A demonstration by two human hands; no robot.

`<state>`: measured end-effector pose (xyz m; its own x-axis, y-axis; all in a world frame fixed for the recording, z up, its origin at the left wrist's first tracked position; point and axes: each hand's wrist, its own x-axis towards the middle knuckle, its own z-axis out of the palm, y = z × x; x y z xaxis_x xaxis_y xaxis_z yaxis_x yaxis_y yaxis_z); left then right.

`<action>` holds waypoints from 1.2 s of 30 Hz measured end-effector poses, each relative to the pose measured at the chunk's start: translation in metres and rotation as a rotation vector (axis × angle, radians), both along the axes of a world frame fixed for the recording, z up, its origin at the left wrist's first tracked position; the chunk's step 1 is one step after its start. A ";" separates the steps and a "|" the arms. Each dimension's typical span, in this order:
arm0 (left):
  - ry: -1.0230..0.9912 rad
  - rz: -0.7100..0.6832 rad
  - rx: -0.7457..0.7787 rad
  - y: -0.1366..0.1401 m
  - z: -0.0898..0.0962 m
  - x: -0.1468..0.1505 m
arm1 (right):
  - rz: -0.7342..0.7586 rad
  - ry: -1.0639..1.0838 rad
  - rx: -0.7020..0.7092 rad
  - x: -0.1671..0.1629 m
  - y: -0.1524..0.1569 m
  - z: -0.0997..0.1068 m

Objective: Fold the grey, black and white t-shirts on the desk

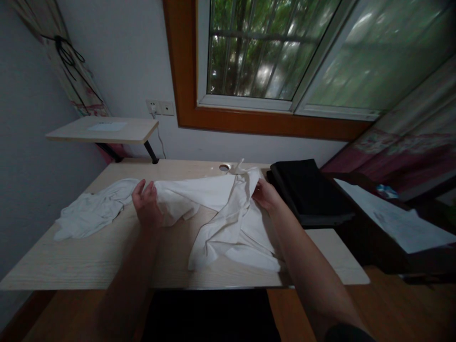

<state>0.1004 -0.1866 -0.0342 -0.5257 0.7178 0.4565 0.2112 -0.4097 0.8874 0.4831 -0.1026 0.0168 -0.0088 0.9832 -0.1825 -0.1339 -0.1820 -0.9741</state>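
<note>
A white garment [237, 213] lies partly spread and rumpled on the desk. One long part of it, like a sleeve or leg, stretches left between my hands. At the left end of that part, my left hand [147, 206] is closed on the cloth with its fingers curled; its thumb is hidden. My right hand [266, 194] pinches a bunched upper edge, with some fingertips behind the fabric. Folds hang from there towards the front edge of the desk. Left of my left hand, a second white cloth [96, 209] lies in a crumpled heap.
The pale wooden desk [171, 266] has a cable hole [224, 168] at the back and a raised shelf [103, 129] at the back left. A stack of folded black cloth [308, 190] sits at the right. Beyond it, a white sheet [395, 218] lies on a dark surface.
</note>
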 end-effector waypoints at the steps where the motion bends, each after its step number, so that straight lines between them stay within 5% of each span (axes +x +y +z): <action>1: 0.085 0.026 0.018 -0.002 0.001 0.004 | -0.039 -0.009 0.007 0.003 -0.001 -0.004; 4: 0.390 0.035 0.076 -0.011 0.004 0.019 | -0.112 -0.097 0.019 0.008 -0.011 -0.006; 8: 0.731 -0.266 0.001 -0.018 0.000 0.042 | 0.067 -0.415 0.054 0.012 -0.026 -0.004; 13: 0.896 -0.562 -0.132 -0.015 -0.007 0.056 | 0.212 -0.620 0.191 0.011 -0.039 -0.010; 20: 1.036 -0.545 -0.150 -0.012 -0.009 0.055 | 0.525 -0.110 0.205 -0.045 -0.067 -0.026; 28: 0.909 -0.438 -0.213 -0.008 -0.008 0.044 | 0.736 0.089 -0.016 -0.102 -0.085 -0.034; 36: 0.761 -0.356 -0.307 -0.012 -0.022 0.039 | 0.498 0.360 -0.147 -0.148 -0.082 -0.039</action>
<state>0.1389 -0.1982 -0.0559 0.1187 0.9287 0.3513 0.6933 -0.3308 0.6402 0.3348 -0.1848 -0.0219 -0.5451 0.8102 -0.2155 -0.3136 -0.4354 -0.8439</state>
